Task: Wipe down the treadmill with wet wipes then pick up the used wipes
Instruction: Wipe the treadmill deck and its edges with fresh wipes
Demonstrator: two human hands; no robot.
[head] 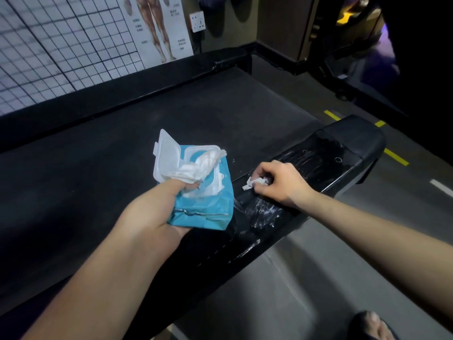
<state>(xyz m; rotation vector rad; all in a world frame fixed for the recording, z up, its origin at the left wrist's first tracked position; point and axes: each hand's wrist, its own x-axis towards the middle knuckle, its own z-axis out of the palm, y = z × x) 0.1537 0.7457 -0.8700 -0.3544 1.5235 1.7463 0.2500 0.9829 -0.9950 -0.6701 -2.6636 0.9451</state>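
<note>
My left hand (157,212), at lower centre, grips the blue wet-wipe pack (203,207) from below. Its fingers are curled round the pack's bottom edge, and the thumb pins a crumpled white wipe (196,171) over the dispenser opening. My right hand (282,184), just right of centre, has its fingertips drawn together in a pinch on a small wadded wipe (255,184), which touches the treadmill's side rail (326,158).

Wet streaks and smears run along that rail from lower centre up toward the right. I judge the wiping there largely done and the collecting under way, with one wad under my thumb and another between my fingers. I see no other loose wipes.

The pack is soft, crinkled film. Its lid (166,150) is stiff translucent white plastic, flipped up on its hinge. The wipes are limp and bunched. The rail is hard, glossy black and ends in a rounded cap.

Beyond it the running belt (171,111) is matte dark grey and finely grained. It shows no wet marks, so I cannot tell whether it has been wiped.

At upper left hang a grid chart (49,45) and an anatomy poster (159,28).
</note>
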